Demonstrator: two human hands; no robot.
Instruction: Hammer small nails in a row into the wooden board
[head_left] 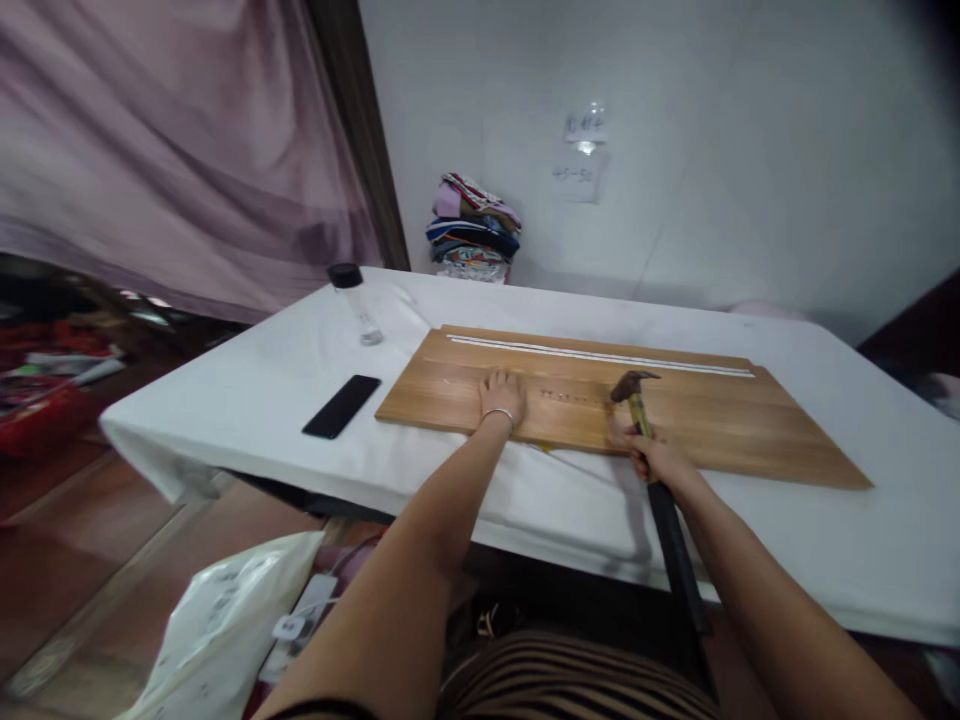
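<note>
A long wooden board (712,420) lies flat across the white-covered table (247,400). My left hand (501,398) rests on the board's left part, fingers spread and a bracelet at the wrist. In my right hand (660,460) is a claw hammer (636,388), gripped along its upper handle with the head raised over the board and the dark grip hanging toward me. A row of small nails or marks (566,397) runs between my two hands, too small to make out. White strips (600,355) lie along the board's far side.
Left of the board are a black phone (342,406) and a clear bottle with a black lid (356,305). Folded clothes (474,230) are stacked behind the table. A power strip (300,625) and white bag (217,630) sit below the near edge.
</note>
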